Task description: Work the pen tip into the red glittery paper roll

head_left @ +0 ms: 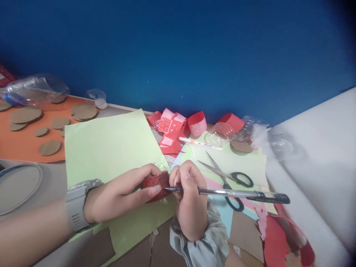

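My left hand (130, 187), with a grey watch on its wrist, is closed around a red ring with a dark dotted pattern (161, 182). Its thumb presses on the near side. In my right hand (191, 196) is a black pen (230, 192), gripped near its tip and lying almost level. The pen tip meets or nearly meets the right side of the ring. Under both hands lies a light green sheet of paper (108, 144). Open scissors with black handles (222, 172) rest just right of my right hand.
Cardboard discs (50, 147) lie on orange paper (16, 142) at left, near a clear plastic bottle (39, 89). Red paper rings (197, 124) and a white marker (200, 143) sit behind my hands. A blue wall (178, 55) closes the back; red scraps (275, 237) lie front right.
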### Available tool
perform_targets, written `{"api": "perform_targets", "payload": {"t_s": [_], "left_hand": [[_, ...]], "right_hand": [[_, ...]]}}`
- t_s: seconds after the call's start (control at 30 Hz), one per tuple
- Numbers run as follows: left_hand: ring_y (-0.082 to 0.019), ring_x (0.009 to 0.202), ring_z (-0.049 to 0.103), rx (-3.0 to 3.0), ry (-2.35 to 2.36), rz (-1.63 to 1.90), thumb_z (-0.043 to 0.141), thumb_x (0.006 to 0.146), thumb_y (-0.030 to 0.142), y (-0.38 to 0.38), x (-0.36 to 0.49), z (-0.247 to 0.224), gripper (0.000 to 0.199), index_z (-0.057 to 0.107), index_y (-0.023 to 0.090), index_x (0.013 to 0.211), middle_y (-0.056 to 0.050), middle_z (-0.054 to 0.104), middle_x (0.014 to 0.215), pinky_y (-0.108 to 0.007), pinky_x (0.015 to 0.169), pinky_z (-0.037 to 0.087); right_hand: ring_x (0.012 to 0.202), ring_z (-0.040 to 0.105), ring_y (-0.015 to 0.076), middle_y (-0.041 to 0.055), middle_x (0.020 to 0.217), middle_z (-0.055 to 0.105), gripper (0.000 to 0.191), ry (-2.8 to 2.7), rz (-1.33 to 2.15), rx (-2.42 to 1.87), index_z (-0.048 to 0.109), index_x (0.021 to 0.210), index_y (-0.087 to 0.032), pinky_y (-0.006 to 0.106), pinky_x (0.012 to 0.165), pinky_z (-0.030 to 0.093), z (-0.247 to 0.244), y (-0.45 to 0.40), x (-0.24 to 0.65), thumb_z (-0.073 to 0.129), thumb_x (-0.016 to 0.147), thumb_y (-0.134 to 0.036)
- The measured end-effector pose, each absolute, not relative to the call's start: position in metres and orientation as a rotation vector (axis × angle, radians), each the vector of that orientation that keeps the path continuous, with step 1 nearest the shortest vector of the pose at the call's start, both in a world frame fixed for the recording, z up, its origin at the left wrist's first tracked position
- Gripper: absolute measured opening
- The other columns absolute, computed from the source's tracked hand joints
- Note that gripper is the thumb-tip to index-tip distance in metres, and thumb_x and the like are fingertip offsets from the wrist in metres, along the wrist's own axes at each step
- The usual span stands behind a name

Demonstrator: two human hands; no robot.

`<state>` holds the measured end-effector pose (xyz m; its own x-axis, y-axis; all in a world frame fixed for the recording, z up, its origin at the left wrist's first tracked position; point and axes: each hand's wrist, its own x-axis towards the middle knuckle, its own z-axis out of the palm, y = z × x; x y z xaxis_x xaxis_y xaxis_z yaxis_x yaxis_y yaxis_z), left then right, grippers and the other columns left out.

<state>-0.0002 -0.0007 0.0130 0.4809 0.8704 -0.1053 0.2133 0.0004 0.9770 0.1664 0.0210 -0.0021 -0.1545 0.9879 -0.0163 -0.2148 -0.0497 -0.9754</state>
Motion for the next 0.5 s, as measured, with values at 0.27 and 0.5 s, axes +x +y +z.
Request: {"api": "perform_targets", "payload": {"t_s": [0.27,0.5], "left_hand": [[-0.012,0.074,0.049,1.567,1.056,0.586,0.041,0.102,0.029,-0.0015,0.0030,0.0093,0.013,0.049,0.019,0.106,0.002,0.055,0.088,-0.021,0.068,0.040],[-0.013,0.075,0.050,1.615,0.971,0.590,0.039,0.101,0.023,-0.0016,0.0018,0.0137,0.014,0.050,0.017,0.105,0.000,0.055,0.088,-0.023,0.070,0.041]], "right_hand": [[0.048,0.032,0.0077,-0.0058,0.056,0.040,0.033,-1.148,1.294,-1.012,0.040,0.061,-0.020,0.024,0.049,0.029,-0.0012,0.0198,0.1670,0.045,0.094,-0.023],[0.047,0.033,0.0067,-0.0061,0.060,0.045,0.026,-1.187,1.380,-0.994,0.043,0.065,-0.020,0.024,0.049,0.031,-0.0026,0.0165,0.1676,0.045,0.091,-0.018]]}}
